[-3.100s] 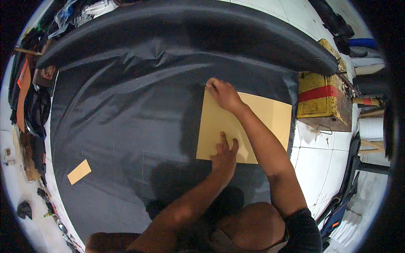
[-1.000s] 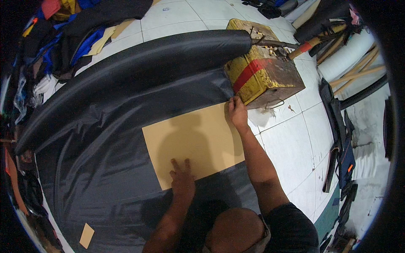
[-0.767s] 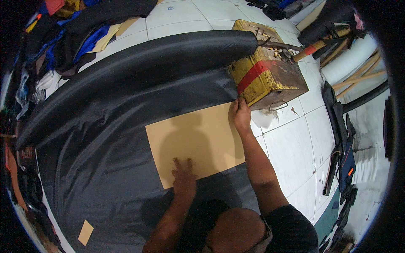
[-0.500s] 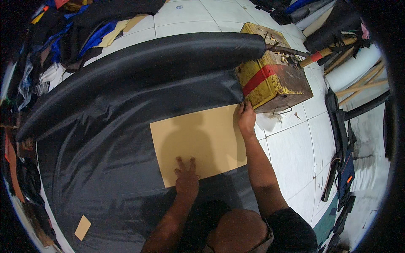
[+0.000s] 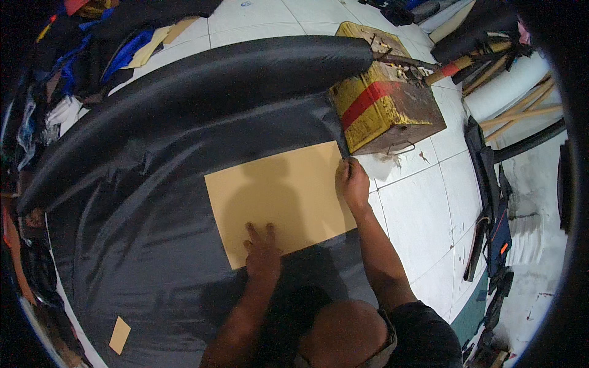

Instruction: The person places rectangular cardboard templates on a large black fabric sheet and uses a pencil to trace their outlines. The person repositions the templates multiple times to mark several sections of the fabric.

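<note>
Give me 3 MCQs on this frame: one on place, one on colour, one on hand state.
1. Where does the tan card lie?
A. on the black fabric
B. on the tin box
C. on the bare tiles

2. What colour is the stripe on the box?
A. blue
B. red
C. green

3. How is the left hand set?
A. gripping a tool in a fist
B. raised off the card
C. flat on the card, fingers spread

Key: 1 A, black fabric shows on every side of the card. 2 B, a red band crosses the yellow box. 3 C, the palm presses the card's near edge, while the right hand sits at the card's far right corner.
</note>
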Demonstrator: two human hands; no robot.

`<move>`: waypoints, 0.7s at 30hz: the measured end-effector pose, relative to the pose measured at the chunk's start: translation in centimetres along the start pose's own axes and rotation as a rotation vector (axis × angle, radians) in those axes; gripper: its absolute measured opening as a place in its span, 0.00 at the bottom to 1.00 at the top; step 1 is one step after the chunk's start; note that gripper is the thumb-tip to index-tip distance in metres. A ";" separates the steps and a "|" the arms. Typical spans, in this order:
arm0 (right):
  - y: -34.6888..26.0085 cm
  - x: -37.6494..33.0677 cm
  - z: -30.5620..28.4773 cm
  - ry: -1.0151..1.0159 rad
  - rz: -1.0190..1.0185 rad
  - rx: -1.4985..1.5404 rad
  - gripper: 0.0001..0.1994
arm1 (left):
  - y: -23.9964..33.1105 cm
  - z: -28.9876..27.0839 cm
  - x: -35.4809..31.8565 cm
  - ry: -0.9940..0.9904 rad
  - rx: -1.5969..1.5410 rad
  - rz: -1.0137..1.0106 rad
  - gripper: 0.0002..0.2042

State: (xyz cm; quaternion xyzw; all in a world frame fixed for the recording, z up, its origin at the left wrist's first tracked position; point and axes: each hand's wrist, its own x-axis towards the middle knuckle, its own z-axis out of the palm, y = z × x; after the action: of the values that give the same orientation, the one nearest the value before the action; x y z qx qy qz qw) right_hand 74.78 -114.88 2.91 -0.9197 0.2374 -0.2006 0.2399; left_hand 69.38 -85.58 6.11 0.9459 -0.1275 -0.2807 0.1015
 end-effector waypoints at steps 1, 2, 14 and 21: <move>0.4 -1.5 -0.7 -0.014 -0.006 0.004 0.08 | -0.1 0.0 -0.1 -0.009 -0.002 -0.002 0.34; 0.7 -2.6 -1.3 -0.029 -0.011 0.009 0.08 | -0.2 -0.1 -0.1 -0.017 -0.004 -0.005 0.34; 2.0 -3.5 -4.1 -0.125 -0.028 0.089 0.10 | 0.6 -1.2 0.0 -0.073 -0.054 -0.028 0.35; 3.8 -11.4 -8.8 -0.291 0.086 -0.062 0.11 | -0.1 -0.3 -0.2 0.018 0.047 0.006 0.35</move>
State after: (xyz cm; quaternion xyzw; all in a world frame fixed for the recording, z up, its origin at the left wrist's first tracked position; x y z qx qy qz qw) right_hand 60.03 -114.81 5.09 -0.9350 0.2454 -0.0473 0.2518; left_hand 69.44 -85.38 6.45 0.9500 -0.1361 -0.2690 0.0813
